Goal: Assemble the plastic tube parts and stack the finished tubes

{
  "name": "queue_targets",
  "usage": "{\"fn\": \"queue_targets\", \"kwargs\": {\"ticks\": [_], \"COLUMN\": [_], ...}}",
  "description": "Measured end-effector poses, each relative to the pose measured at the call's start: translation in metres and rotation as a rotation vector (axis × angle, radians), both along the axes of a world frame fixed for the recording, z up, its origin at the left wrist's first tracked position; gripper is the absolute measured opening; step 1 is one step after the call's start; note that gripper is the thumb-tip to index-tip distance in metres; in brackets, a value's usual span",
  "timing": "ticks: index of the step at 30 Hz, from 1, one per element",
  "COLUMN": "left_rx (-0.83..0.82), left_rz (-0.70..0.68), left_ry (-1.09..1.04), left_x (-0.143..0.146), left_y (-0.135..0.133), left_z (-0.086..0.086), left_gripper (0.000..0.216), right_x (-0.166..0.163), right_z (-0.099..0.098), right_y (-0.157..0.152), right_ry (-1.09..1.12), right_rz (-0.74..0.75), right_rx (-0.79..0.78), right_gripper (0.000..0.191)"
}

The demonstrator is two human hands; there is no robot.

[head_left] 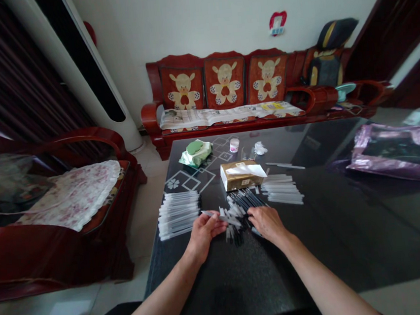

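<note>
My left hand (205, 231) is closed around a whitish translucent pen barrel (231, 220), which lies across its fingers and points to the right. My right hand (268, 222) reaches down at the pile, its fingertips drawn together; what they grip, if anything, is too small to make out. Between the hands lies a loose heap of small clear and black pen caps (234, 234). Several dark pen refills (246, 198) fan out just beyond my right fingers. A neat row of white pens (180, 212) lies left of my left hand. More clear pen barrels (283, 189) are stacked at the right.
A gold tissue box (242, 181) stands behind the refills on the dark glossy table (216, 295). Farther back are a green wipes pack (196, 154), a small white tub (234, 145) and a crumpled tissue (260, 148). A purple-edged plastic bag (400, 169) lies at the right.
</note>
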State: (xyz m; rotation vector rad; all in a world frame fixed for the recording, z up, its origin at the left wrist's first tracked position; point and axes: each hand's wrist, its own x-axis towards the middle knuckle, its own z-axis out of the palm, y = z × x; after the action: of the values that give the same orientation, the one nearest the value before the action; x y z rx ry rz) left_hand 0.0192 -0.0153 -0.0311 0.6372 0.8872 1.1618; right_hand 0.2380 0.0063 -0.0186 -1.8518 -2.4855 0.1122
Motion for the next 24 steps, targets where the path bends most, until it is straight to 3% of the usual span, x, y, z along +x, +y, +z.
{"fn": "queue_targets", "kwargs": {"ticks": [6, 9, 12, 14, 17, 24], "left_rx": [-0.006, -0.01, -0.009, 0.001, 0.008, 0.003], "left_rz": [0.017, 0.022, 0.039, 0.046, 0.061, 0.1], "left_ry": [0.006, 0.008, 0.006, -0.005, -0.023, -0.046], "left_x": [0.003, 0.002, 0.001, 0.0, -0.002, -0.003], "left_y": [-0.004, -0.005, -0.005, -0.005, -0.004, -0.001], "left_z": [0.001, 0.004, 0.009, 0.01, 0.011, 0.01], "left_gripper": [0.031, 0.029, 0.028, 0.028, 0.027, 0.027], "right_x": [0.0, -0.001, -0.003, -0.005, -0.006, -0.01], "right_z": [0.001, 0.007, 0.011, 0.012, 0.01, 0.006], "right_y": [0.002, 0.003, 0.002, 0.0, -0.002, -0.004], "right_ry": [0.209, 0.621, 1.139, 1.353, 1.451, 1.419], "right_rz": [-0.045, -0.13, -0.154, -0.126, -0.099, -0.1], "right_rx": [0.021, -0.095, -0.355, -0.489, -0.547, -0.548], "right_gripper": [0.007, 0.011, 0.02, 0.025, 0.03, 0.025]}}
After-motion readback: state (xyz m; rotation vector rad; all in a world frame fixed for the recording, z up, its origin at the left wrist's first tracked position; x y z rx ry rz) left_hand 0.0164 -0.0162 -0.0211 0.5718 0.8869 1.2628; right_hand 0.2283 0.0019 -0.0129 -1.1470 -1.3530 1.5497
